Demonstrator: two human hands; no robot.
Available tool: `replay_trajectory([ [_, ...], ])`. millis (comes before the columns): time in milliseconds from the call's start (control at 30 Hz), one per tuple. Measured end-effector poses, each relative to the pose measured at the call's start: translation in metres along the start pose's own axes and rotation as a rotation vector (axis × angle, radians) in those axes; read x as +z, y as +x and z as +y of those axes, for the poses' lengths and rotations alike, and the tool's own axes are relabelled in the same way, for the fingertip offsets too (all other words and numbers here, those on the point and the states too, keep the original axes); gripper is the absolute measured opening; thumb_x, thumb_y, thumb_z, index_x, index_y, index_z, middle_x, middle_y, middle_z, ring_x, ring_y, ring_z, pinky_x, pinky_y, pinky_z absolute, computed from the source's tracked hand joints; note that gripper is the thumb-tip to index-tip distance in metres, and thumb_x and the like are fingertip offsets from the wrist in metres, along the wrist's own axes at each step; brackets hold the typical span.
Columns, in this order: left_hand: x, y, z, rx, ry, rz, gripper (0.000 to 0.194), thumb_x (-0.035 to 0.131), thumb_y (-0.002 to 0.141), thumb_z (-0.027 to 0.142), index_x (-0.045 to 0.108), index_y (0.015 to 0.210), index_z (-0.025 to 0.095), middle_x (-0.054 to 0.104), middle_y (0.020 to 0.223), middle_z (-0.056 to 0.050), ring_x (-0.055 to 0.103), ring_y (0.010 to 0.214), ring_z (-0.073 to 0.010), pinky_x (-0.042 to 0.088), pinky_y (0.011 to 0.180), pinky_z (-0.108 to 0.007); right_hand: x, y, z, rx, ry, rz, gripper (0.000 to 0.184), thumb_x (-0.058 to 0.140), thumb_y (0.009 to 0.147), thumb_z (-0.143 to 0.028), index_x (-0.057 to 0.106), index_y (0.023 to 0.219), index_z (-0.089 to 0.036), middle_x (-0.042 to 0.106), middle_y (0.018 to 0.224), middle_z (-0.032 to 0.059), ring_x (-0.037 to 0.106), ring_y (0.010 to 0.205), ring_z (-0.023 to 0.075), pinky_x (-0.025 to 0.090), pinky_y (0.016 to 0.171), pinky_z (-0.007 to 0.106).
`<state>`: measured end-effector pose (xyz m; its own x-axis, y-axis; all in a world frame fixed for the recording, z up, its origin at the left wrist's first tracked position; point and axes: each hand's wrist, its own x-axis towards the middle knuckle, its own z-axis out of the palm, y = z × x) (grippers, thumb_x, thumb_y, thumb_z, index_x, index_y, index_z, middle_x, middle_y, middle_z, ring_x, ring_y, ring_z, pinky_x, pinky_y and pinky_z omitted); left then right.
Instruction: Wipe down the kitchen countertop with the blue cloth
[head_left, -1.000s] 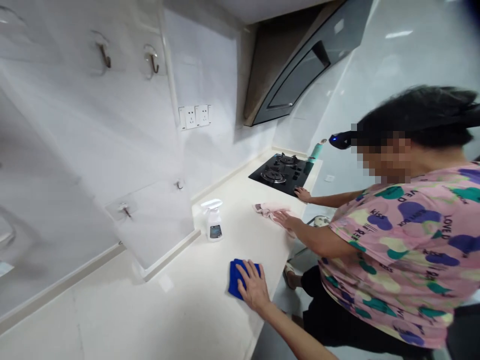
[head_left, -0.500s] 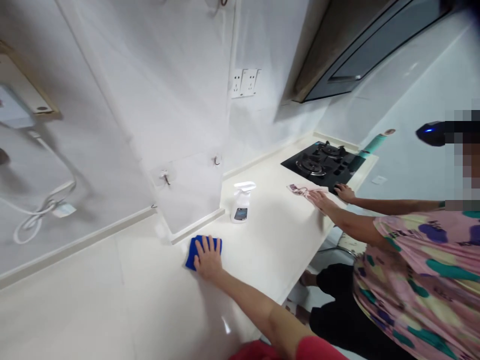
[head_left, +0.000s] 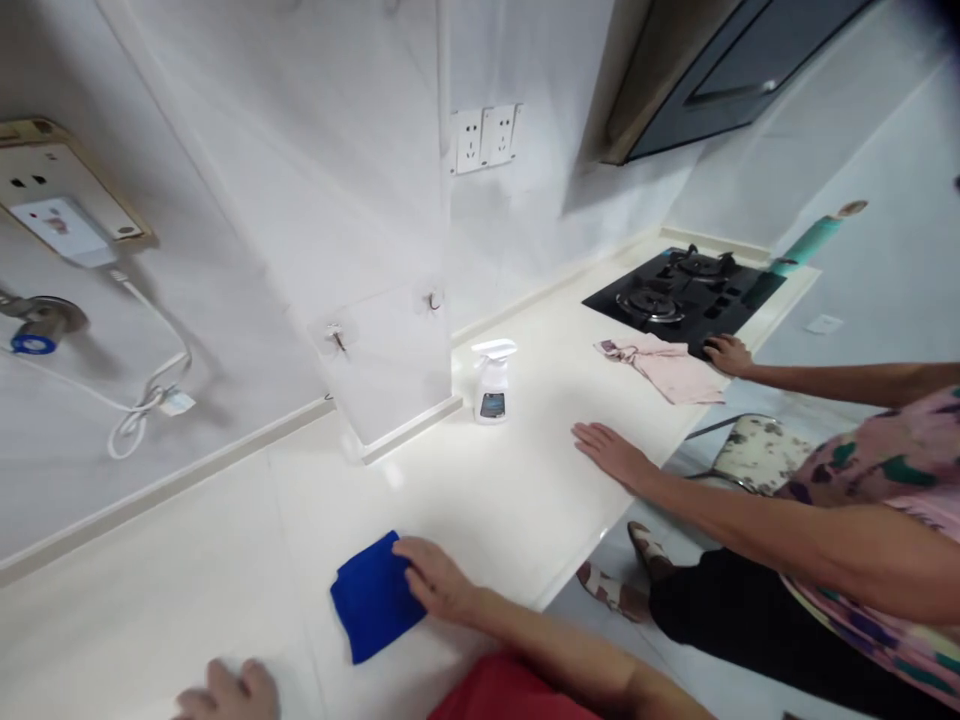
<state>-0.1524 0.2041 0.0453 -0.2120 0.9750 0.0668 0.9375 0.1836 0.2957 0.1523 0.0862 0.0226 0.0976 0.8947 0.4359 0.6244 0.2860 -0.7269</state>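
A blue cloth [head_left: 379,600] lies on the pale countertop [head_left: 517,480] in front of me. My right hand [head_left: 442,585] is at its right edge, fingers bent and closed around that corner. At the bottom edge of the view, my left hand [head_left: 231,695] shows only in part, its fingers apart and holding nothing, to the left of the cloth. A white spray bottle [head_left: 493,385] stands upright beyond the cloth, near the wall corner.
A co-worker's hand [head_left: 611,455] rests on the counter at the right, another [head_left: 727,355] by the black gas hob [head_left: 675,295]. Between them lies a pink cloth [head_left: 671,368]. A projecting wall [head_left: 382,390] with hooks borders the counter. A stool [head_left: 761,455] stands below.
My right hand has gone from lying flat on the blue cloth to its right edge. The cloth sits nearer me, and my left hand has appeared. The co-worker's hand has left the pink cloth.
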Motion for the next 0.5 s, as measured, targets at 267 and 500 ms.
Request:
replay_trajectory([
  [267,0.061,-0.072,0.129,0.794,-0.111,-0.095,0.064,0.022,0.096,0.044,0.055,0.134,0.005,0.042,0.151,-0.024,0.026,0.148,-0.0365,0.018,0.121,-0.059,-0.091,-0.081,0.045,0.175,-0.239,0.377,0.043,0.039,0.085,-0.004,0.060,0.117,-0.024,0.068,0.115,0.0074,0.062,0.111,0.0194,0.053,0.095,0.040],
  [500,0.088,-0.092,0.157,0.949,-0.092,0.065,0.077,0.037,0.089,0.045,0.030,0.147,-0.004,0.031,0.155,-0.031,0.012,0.151,-0.0386,0.015,0.122,-0.061,-0.097,-0.107,0.058,0.205,-0.495,0.413,0.048,0.042,0.075,0.000,0.059,0.114,-0.022,0.065,0.117,0.0092,0.059,0.113,0.0227,0.052,0.096,0.045],
])
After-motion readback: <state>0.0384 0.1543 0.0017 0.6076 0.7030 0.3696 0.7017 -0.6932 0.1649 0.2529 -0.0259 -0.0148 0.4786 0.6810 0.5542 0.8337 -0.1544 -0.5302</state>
